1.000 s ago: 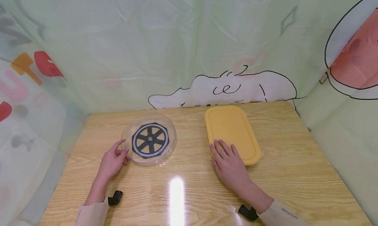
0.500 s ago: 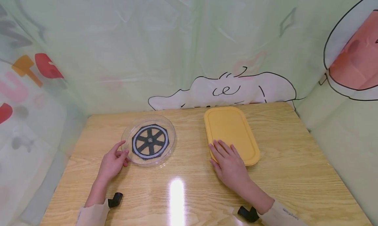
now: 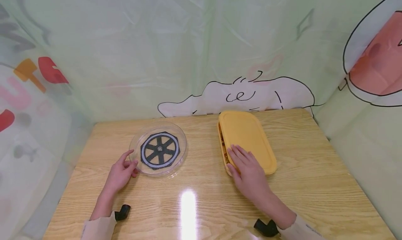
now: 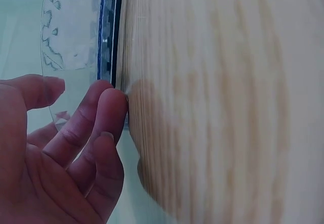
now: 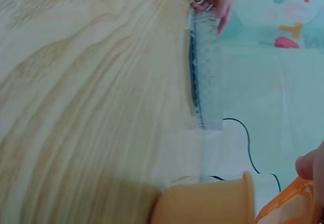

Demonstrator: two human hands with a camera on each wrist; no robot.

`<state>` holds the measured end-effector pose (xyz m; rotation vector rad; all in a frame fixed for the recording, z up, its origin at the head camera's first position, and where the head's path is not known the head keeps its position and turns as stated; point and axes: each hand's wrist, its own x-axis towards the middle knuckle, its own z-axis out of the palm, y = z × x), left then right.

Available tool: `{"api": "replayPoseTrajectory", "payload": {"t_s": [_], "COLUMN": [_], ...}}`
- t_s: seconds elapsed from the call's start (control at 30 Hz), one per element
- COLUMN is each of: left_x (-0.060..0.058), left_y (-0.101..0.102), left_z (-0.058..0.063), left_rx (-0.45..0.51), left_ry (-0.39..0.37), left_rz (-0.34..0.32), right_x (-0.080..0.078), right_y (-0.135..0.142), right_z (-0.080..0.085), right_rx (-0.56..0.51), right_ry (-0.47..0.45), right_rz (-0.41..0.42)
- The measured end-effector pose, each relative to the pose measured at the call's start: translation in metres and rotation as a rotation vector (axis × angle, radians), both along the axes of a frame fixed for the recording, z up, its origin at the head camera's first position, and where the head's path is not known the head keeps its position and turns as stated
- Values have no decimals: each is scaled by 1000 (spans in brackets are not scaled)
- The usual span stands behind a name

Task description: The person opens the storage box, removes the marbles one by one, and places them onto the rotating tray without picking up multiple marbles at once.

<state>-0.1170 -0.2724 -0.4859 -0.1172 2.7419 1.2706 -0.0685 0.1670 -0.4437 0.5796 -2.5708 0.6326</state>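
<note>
A clear round dish (image 3: 180,159) stands at the left of the wooden table, with a black six-spoked wheel pattern ringed in pale grey (image 3: 159,149) showing in it. My left hand (image 3: 119,173) touches its near left side with loosely bent fingers; in the left wrist view the lower fingertips (image 4: 111,100) rest by its base. To the right, my right hand (image 3: 249,172) holds the yellow lid (image 3: 248,128) of a rectangular box (image 3: 224,152), fingers flat on top and thumb at the left edge. That edge is raised, and small orange-brown contents show in the gap.
The wooden table (image 3: 201,198) extends in front of both hands, with a bright light reflection on it. A pale green printed curtain (image 3: 141,58) hangs along the back and sides. Black wrist-worn camera pieces (image 3: 123,212) show by both cuffs.
The lid's left edge has come up and shifted right, exposing the box's left rim and contents. My right hand moved slightly right with it. The left hand and dish stay put.
</note>
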Motion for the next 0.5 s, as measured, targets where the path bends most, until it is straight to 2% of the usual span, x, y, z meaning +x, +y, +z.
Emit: {"api": "replayPoseTrajectory", "payload": {"t_s": [0.23,0.37,0.5], "left_x": [0,0,1], "left_y": [0,0,1], "left_z": [1,0,0], "left_rx": [-7,-14,-11], "left_ry": [16,21,7], "left_rz": [-7,-7,3], "right_x": [4,7,9], "right_y": [12,24,39], "right_z": [15,27,38], "right_rx": [-140,-260,-393], "right_ry": [76,118,122], "right_rz": [-8,3,-40]}}
